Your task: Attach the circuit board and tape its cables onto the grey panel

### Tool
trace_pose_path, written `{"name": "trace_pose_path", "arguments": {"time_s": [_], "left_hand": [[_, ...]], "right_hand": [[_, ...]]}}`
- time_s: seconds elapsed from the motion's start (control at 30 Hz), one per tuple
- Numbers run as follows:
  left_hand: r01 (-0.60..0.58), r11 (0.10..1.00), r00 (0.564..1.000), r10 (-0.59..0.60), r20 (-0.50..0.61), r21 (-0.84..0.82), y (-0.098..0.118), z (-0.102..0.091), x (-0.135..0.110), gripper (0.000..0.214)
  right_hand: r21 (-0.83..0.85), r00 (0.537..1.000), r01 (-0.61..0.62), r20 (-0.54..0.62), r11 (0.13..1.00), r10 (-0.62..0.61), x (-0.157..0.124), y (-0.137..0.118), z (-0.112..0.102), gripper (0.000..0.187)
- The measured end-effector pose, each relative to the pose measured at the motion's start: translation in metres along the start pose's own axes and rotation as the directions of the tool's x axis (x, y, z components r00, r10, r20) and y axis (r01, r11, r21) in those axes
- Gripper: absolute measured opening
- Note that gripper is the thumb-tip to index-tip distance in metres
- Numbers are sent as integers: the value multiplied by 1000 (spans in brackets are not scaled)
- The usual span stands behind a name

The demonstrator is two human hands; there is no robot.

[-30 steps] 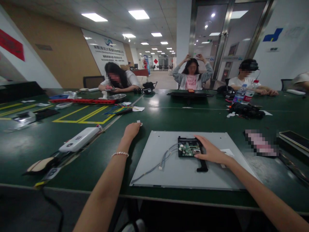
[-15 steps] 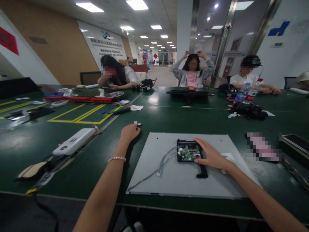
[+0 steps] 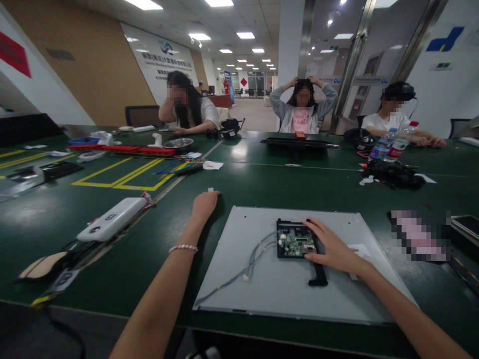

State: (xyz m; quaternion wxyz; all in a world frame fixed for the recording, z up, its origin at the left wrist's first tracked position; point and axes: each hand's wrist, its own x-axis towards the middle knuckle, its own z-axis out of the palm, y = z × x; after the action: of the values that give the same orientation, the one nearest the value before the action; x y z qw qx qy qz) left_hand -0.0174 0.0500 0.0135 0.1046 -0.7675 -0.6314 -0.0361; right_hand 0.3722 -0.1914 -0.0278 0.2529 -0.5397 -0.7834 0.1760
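A grey metal panel [image 3: 284, 284] lies flat on the green table [image 3: 299, 184] in front of me. A small green circuit board [image 3: 294, 243] in a black frame sits on it, with thin grey cables [image 3: 254, 255] trailing left and a black strip [image 3: 319, 275] running toward me. My right hand [image 3: 331, 248] rests on the board's right edge, fingers stretched out, thumb and forefinger either side of that edge. My left hand [image 3: 204, 204] lies on the table past the panel's far left corner, just short of a small white piece [image 3: 210, 189]. Its fingers are hidden behind its back.
A white oblong device [image 3: 112, 219] and cables lie to the left, beside yellow floor-tape lines [image 3: 123, 177]. A blurred pink item [image 3: 419, 234] and a phone [image 3: 466, 224] lie at right. Across the table sit three people, with a black flat panel [image 3: 299, 143] and bottles [image 3: 389, 142].
My left hand has drawn back a little from the small white piece it was touching. My right hand stays on the board. The view has shifted slightly.
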Motion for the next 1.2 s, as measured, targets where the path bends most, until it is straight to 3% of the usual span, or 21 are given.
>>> {"name": "trace_pose_path", "arguments": {"time_s": [0.13,0.33,0.6,0.87,1.03,1.2], "left_hand": [[14,1000,999,-15,-48,-4,-3,5,1,42],[-54,997,994,48,-95,-55,3,9,-10,41],[-119,992,992,117,-46,-38,19,-1,-21,41],[-31,980,978,-11,-210,-196,11,2,-22,35],[-207,923,918,69,-390,-325,16,-3,-25,30],[-438,814,840,220,-497,-380,61,-36,-37,25]], "right_hand": [[-6,1000,0,20,1000,0,0,0,-2,80],[-1,1000,14,15,1000,-14,-1,2,-3,81],[19,999,35,11,999,-35,-3,1,-7,84],[16,999,24,29,1000,-25,-4,2,-8,86],[70,999,31,31,997,-33,-8,2,-12,85],[112,988,82,-141,990,-65,1,-3,-21,75]]}}
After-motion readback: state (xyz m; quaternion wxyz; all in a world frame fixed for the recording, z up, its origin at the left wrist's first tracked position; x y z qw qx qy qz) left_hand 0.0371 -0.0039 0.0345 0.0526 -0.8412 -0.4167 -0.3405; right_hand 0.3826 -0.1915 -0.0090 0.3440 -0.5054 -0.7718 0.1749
